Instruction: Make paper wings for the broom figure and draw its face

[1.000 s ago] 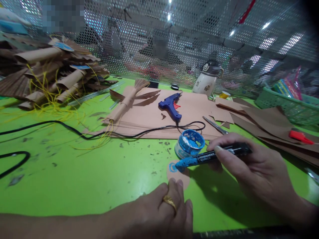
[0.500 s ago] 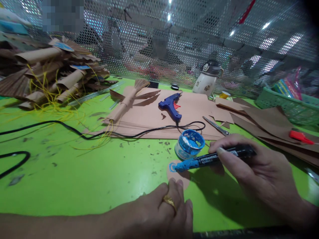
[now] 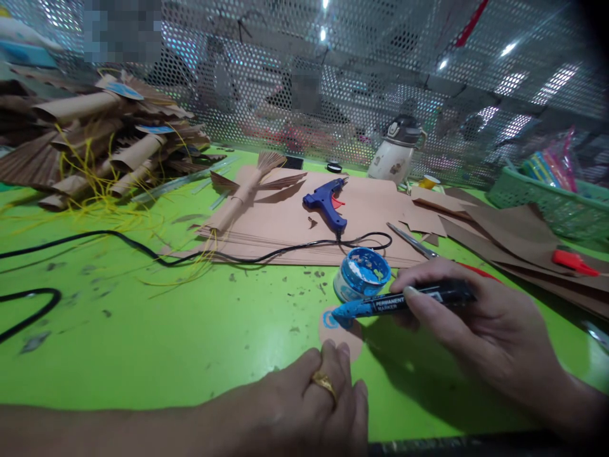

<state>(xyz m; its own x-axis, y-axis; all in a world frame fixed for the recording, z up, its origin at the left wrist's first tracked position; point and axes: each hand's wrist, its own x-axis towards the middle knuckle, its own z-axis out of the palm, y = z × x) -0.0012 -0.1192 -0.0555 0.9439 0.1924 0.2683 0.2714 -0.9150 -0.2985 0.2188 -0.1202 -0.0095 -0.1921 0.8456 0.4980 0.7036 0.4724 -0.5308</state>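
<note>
My right hand (image 3: 480,330) is closed round a black permanent marker (image 3: 413,299) whose front end is coated in blue paint. Its tip touches a small round piece of brown paper (image 3: 340,343) that bears a blue curl of paint. With bent fingertips, my left hand (image 3: 333,387), a gold ring on one finger, holds the near edge of that paper disc down on the green table. Just behind the disc stands an open jar of blue paint (image 3: 352,285), its rim smeared blue with white and blue paint inside.
A blue glue gun (image 3: 328,206) and a rolled-paper figure (image 3: 242,193) lie on stacked brown paper (image 3: 280,254). A black cord (image 3: 128,241) crosses the table. Scissors (image 3: 412,240), a bottle (image 3: 392,155) and a green basket (image 3: 547,203) are behind; paper figures (image 3: 114,139) pile up left.
The marker and my right hand have shifted slightly left. More blue paint shows on the paper disc. The left hand has stayed in place.
</note>
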